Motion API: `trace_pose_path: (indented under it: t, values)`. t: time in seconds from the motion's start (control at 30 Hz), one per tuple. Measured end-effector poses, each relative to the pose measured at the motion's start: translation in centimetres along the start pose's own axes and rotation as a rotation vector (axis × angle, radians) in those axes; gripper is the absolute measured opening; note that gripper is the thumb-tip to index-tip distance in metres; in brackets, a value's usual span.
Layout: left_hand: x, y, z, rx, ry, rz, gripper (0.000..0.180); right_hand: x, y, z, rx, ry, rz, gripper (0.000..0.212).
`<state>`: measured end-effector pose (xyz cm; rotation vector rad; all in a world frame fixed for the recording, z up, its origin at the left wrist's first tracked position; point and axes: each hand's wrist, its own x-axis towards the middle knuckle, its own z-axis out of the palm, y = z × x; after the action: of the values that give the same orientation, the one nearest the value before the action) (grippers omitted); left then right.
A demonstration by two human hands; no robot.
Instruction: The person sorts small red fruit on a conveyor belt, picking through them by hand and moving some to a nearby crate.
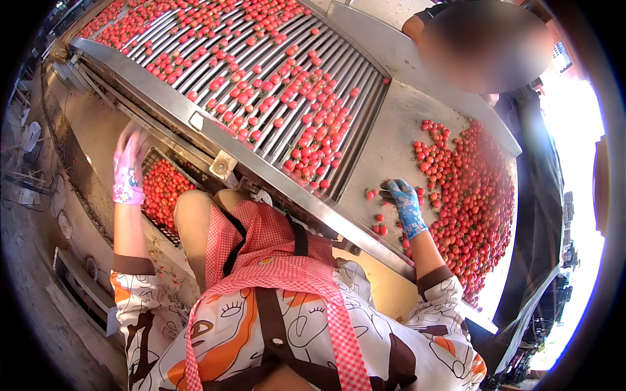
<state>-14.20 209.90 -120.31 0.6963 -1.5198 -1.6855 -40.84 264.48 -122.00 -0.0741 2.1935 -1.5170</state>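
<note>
My left hand, in a pink flowered glove, is raised beside the conveyor's near side, above and left of a dark crate of small red tomatoes. Its fingers are stretched out and smeared by motion; nothing shows in them. On the metal sorting table my right hand, in a blue flowered glove, reaches in with fingers extended to the left. It is beside a few loose tomatoes and just left of a large heap of tomatoes. No tomato shows in its grip.
A roller conveyor carrying many scattered tomatoes runs to the upper left. Its metal side rail lies between me and the rollers. Across the table stands another person. My knees are next to the crate, under the rail.
</note>
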Motion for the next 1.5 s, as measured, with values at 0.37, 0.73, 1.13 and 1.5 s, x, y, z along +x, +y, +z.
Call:
trace_pose_path:
  t: [0.37,0.73,1.13,1.5]
  values:
    - [-16.5,21.2,21.7,0.167,-1.192,0.565,0.036,8.0,-0.7,17.4,-0.826,-0.37,-1.15,0.054]
    - [-19.8,18.9,25.2,0.299,-1.355,0.621,0.036,22.0,0.1,19.2,-0.97,-0.078,-1.268,0.046]
    - [-19.1,17.8,26.6,0.316,-1.434,0.632,0.035,28.0,7.2,10.0,-1.102,0.198,-0.514,0.067]
    - [-19.8,17.4,27.2,0.301,-1.514,0.685,0.035,14.6,4.1,17.6,-1.074,-0.212,-0.956,0.074]
